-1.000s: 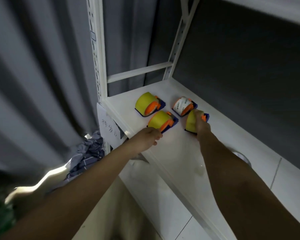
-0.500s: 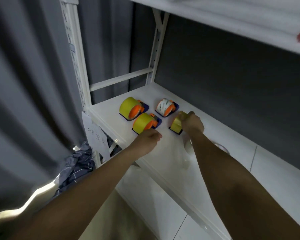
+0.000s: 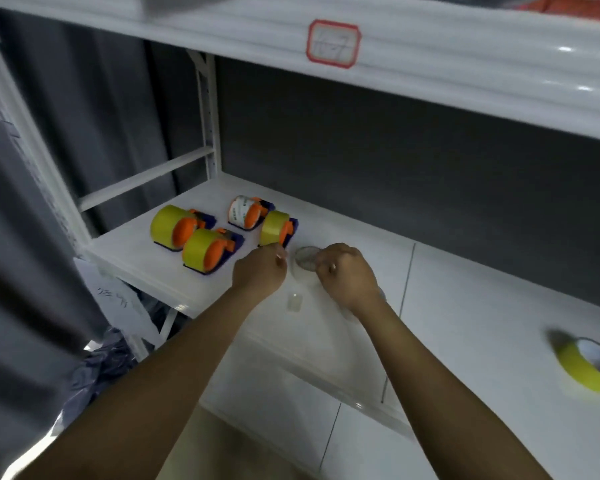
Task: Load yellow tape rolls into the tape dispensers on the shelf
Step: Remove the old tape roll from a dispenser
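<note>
A person's left hand [image 3: 260,271] and right hand [image 3: 346,274], both with fingers curled and seemingly holding nothing, hover over a white shelf [image 3: 465,306] just near of four tape dispensers [image 3: 278,228]; a loose yellow tape roll [image 3: 589,367] lies far right, well apart.

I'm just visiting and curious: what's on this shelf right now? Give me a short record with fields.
Setting: white shelf against a dark wall
Dispensers: four, orange and blue, at the shelf's left end
Loaded yellow: back left dispenser, front left dispenser, right dispenser
Odd one: rear dispenser carries a white printed roll
Spare: loose yellow tape roll lying far right
Left hand: fingers curled, just in front of the right dispenser; holding anything, unclear
Right hand: fingers curled, beside a clear round thing; grip unclear
</note>
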Demonstrator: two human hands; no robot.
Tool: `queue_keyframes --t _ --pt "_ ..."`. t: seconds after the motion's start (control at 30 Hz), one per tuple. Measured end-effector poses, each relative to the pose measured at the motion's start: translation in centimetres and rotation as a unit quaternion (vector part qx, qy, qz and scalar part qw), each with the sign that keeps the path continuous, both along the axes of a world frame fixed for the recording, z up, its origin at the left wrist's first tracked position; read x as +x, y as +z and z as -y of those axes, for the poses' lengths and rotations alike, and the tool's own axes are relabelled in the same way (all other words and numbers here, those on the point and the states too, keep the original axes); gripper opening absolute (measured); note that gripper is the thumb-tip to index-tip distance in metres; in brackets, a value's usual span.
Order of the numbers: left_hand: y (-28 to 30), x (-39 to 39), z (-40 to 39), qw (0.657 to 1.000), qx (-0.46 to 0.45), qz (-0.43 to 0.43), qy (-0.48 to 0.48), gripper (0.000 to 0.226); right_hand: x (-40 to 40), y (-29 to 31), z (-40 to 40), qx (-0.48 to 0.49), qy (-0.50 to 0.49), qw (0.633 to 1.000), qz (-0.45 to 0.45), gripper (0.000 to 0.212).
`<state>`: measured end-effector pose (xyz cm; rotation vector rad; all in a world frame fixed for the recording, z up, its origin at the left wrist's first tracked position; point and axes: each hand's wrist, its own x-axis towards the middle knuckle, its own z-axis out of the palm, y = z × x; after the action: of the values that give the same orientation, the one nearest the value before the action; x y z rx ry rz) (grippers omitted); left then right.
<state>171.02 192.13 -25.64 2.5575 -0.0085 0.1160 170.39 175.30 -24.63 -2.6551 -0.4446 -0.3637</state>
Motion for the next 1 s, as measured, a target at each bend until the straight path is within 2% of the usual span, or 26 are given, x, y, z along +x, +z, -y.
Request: queue_keyframes --t 0.2,0.4,0.5,0.8,1.0 --pt "0.6 -3.1 9.3 0.999 0.036 0.004 -0.010 0.031 -3.2 -0.8 9.9 0.039 -0.003 0.999 0.002 0.019" --pt "-0.5 -8.4 21.3 0.998 -0.044 -0.029 -0.025 0.027 -8.0 -2.5 23.0 0.031 -0.012 0.999 -0.033 0.030" --pt "-1.1 -10.5 26.0 0.996 -0.051 -0.048 -0.046 0.030 -9.5 -2.7 28.2 0.020 -0.025 0.998 -0.060 0.033" --pt "-1.4 -12.3 34.0 0.991 -0.052 -0.076 -0.099 0.031 -11.4 -3.9 36.8 0.010 -0.083 0.993 -0.078 0.034" --pt "-3.0 -12.7 37.1 0.984 -0.049 -0.106 -0.138 0.032 -12.5 -6.7 40.9 -0.077 -0.181 0.976 -0.093 0.058"
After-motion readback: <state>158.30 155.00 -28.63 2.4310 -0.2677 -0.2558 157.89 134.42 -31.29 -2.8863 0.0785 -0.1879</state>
